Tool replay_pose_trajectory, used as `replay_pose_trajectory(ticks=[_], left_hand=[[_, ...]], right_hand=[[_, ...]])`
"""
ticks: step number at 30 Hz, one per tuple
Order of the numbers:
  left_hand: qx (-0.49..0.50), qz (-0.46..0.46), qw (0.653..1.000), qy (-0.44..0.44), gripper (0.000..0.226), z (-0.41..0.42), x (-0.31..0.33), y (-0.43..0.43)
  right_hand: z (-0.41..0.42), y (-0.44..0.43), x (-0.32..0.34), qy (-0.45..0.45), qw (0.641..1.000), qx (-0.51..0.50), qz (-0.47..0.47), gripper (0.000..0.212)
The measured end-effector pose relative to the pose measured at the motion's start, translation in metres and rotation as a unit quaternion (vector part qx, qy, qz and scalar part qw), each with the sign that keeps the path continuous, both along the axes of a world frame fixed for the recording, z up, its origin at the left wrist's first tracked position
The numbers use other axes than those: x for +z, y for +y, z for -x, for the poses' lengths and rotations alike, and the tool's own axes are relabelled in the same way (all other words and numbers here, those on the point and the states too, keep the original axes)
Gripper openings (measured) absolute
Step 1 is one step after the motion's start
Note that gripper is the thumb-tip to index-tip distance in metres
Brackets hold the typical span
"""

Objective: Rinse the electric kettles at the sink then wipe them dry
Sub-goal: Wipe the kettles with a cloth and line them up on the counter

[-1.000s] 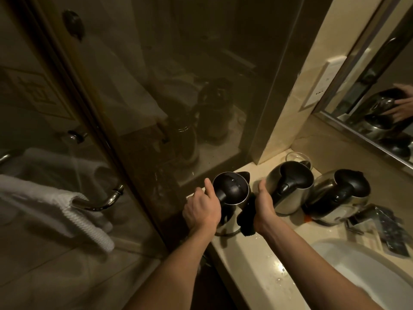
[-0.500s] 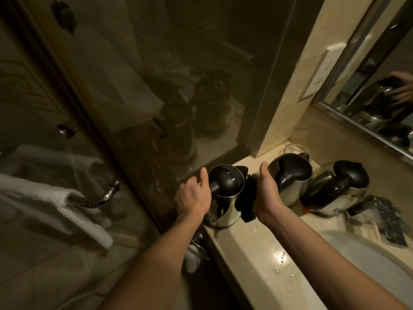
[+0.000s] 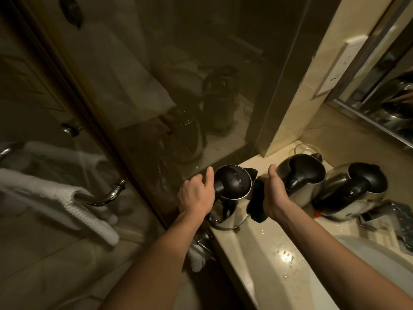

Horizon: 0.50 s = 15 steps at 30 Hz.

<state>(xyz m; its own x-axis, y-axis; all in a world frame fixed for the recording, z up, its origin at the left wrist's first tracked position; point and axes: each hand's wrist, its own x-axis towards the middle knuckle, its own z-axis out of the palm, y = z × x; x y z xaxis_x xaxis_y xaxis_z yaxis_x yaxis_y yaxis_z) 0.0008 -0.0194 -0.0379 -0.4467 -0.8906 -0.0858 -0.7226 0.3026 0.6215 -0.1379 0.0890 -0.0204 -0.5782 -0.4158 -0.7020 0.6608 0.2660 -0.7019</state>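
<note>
Cream marble bench [image 3: 257, 253] fills the lower right of the frame in a dim bathroom, with three steel electric kettles with black lids lined up along it. The nearest kettle [image 3: 232, 191] stands at the bench's left end, right by the edge. The left hand [image 3: 196, 195] grips its side, thumb raised against the lid rim. The right hand [image 3: 273, 195] is clenched round a dark cloth [image 3: 257, 206] pressed to the kettle's other side. Water beads sit on the lid, so drying looks unfinished. The likely risk is a slide: droplets [image 3: 286, 258] shine on the bench, and a firm wipe from the right could push the kettle off the edge toward the floor or knock it against the glass shower screen [image 3: 156, 86] just beside it. The second kettle [image 3: 301, 175] sits close behind the right hand, with a clear tumbler [image 3: 306, 149] just behind it, so a wide elbow swing could bump both. The third kettle [image 3: 355, 189] lies further right, near some foil packets [image 3: 397, 220]. The pale sink [image 3: 368, 260] curves in at lower right. At left, a white towel [image 3: 67, 198] hangs over a chrome handle [image 3: 107, 195], and a mirror [image 3: 391, 86] occupies the upper right.
</note>
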Motion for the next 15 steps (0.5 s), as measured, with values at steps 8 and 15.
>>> replay_pose_trajectory(ticks=[8,15], left_hand=[[-0.005,-0.009,1.0,-0.002,0.067,0.0,-0.002,-0.001],[-0.002,0.006,1.0,-0.007,0.064,0.001,-0.003,-0.003]], right_hand=[[0.024,-0.007,0.015,0.03,0.997,0.061,0.025,0.089],[0.037,-0.023,0.003,0.007,0.991,0.136,-0.006,0.09]])
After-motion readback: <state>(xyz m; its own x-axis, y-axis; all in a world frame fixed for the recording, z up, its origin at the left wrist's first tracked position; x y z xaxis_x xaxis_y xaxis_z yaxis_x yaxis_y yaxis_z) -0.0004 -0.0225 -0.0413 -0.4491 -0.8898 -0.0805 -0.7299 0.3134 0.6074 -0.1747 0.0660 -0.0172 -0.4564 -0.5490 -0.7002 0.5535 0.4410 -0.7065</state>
